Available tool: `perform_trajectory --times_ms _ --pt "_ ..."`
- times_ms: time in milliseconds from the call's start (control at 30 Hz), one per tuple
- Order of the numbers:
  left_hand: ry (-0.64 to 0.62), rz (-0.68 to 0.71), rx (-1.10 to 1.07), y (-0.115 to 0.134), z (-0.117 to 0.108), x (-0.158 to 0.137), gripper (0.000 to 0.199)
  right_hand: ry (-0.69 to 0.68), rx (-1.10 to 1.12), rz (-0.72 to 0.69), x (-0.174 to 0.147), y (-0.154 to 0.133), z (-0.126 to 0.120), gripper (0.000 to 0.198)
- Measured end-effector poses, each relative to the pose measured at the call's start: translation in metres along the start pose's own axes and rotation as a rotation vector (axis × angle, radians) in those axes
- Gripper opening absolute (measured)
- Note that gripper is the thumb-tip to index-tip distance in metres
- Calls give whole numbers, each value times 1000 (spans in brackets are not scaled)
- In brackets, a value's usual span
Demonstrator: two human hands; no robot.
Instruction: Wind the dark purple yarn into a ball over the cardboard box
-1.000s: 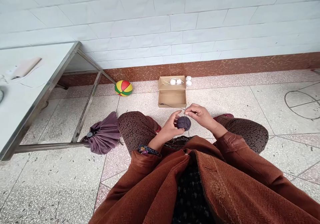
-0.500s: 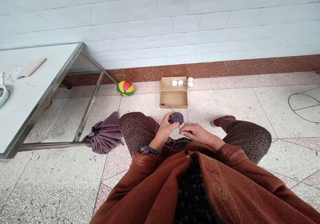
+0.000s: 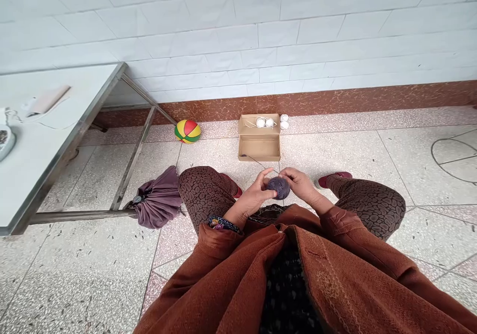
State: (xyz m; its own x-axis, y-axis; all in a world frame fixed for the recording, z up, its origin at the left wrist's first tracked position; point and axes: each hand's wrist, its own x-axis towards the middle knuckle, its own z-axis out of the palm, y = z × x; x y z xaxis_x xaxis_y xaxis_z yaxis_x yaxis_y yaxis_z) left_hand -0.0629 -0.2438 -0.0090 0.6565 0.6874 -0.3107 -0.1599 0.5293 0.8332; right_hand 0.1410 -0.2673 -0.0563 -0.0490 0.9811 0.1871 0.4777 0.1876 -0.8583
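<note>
A dark purple ball of yarn (image 3: 279, 188) rests in my left hand (image 3: 257, 193), whose thumb and fingers hold it from the left side. My right hand (image 3: 299, 184) is closed at the ball's upper right, pinching the strand of yarn (image 3: 255, 161). That strand runs from the ball down to a small dark remnant of yarn (image 3: 244, 155) in the near part of an open cardboard box (image 3: 259, 147). Two white balls of yarn (image 3: 264, 122) lie in the box's far part, and two more white balls (image 3: 284, 121) sit just right of it.
A striped ball (image 3: 187, 131) lies on the floor near the wall. Left of me stands a metal-framed table (image 3: 93, 95) with a folded cloth (image 3: 49, 100) on it. A folded purple umbrella (image 3: 158, 198) leans by its lower bar. A wire ring (image 3: 452, 160) is at far right.
The yarn ball has moved right and slightly nearer to me with my left hand. My right hand has gone from below the ball up to its far right side, carrying the strand.
</note>
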Motion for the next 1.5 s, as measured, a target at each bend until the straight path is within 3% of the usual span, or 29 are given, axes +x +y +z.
perform_trajectory --times_ms 100,200,300,367,433,533,633,733,833,967,1100,1200,1333,1500 --pt "69 30 -141 -1 0 4 63 -54 -40 11 -15 8 12 27" --pt "187 49 -140 -5 -3 9 47 -191 -42 -94 -25 -2 16 29" --pt "317 96 -22 -9 -6 12 47 -316 -9 -209 -26 -25 10 27" --pt "366 113 104 -11 -8 12 57 -313 22 -235 -22 -40 1 23" --pt "337 80 217 -11 -8 11 70 -244 50 -228 -13 -49 -10 21" --pt "146 19 269 -11 -7 7 77 -134 57 -189 1 -49 -22 21" --pt "-30 14 150 -10 -3 3 73 -66 49 -129 8 -37 -23 22" --pt "-97 20 -40 -6 0 0 73 10 30 -45 4 -18 -13 23" --pt "-57 40 -194 -2 1 1 70 7 5 0 -7 -5 -2 25" --pt "144 62 -253 -1 -3 7 62 -115 6 -39 -21 -5 8 27" --pt "333 46 -159 -7 -6 10 55 -287 33 -121 -24 -26 7 30" --pt "396 76 -15 -10 -5 11 51 -342 95 -149 -19 -44 -1 30" --pt "344 110 157 -9 -4 11 49 -195 142 -121 -3 -58 -17 29" --pt "101 89 258 -5 -1 7 51 -18 112 -89 12 -49 -22 25"
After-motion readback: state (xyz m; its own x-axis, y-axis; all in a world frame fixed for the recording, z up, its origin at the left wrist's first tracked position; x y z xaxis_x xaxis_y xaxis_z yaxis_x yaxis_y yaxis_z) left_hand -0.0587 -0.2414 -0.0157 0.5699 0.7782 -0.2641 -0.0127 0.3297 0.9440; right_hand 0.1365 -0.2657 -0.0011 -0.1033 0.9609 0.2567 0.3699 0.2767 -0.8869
